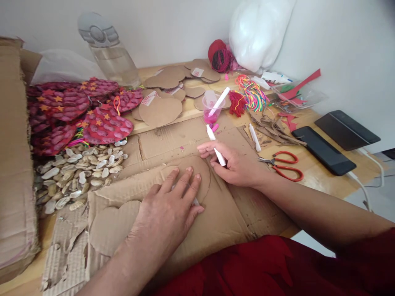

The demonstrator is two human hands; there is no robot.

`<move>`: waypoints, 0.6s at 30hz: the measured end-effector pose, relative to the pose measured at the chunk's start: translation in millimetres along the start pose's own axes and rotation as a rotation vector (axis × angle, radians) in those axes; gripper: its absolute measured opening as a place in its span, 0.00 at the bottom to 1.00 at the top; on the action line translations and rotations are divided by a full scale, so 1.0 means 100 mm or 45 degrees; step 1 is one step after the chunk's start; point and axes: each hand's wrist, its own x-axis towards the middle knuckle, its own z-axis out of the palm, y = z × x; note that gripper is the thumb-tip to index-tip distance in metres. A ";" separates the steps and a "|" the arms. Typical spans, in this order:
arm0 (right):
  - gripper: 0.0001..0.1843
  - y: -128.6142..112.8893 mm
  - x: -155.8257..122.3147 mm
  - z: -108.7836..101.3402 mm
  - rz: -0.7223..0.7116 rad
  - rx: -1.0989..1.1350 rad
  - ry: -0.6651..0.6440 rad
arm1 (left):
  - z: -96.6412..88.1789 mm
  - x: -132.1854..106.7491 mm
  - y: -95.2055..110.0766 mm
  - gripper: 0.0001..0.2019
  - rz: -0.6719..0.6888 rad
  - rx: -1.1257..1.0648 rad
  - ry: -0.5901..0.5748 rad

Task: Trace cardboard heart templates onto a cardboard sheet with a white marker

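Observation:
My left hand (166, 207) lies flat with fingers spread on a heart-shaped cardboard piece (200, 174), pressing it against a larger cardboard sheet (222, 218). Something pale shows between those fingers, too covered to name. Just right of the heart, my right hand (239, 164) grips a white marker (218, 151), tilted with its upper end toward the cup. A second cardboard heart (112, 226) rests on the sheet, partly behind my left forearm.
Peanut shells (83, 172) and decorated red pieces (105, 125) are piled left. Cardboard hearts (160, 111), a pink cup (212, 109) and yarn (219, 55) stand behind. Red-handled scissors (285, 164), another white marker (254, 137) and a phone (324, 150) lie right.

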 end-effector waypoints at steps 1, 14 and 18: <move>0.24 0.00 0.00 0.00 -0.002 0.003 0.004 | 0.00 0.00 0.00 0.26 0.002 -0.002 0.005; 0.23 0.01 -0.01 0.00 0.001 0.078 0.146 | 0.05 -0.01 -0.04 0.26 0.040 0.055 0.033; 0.24 0.02 0.00 0.00 0.017 0.122 0.121 | 0.07 -0.02 -0.07 0.27 0.087 0.076 0.037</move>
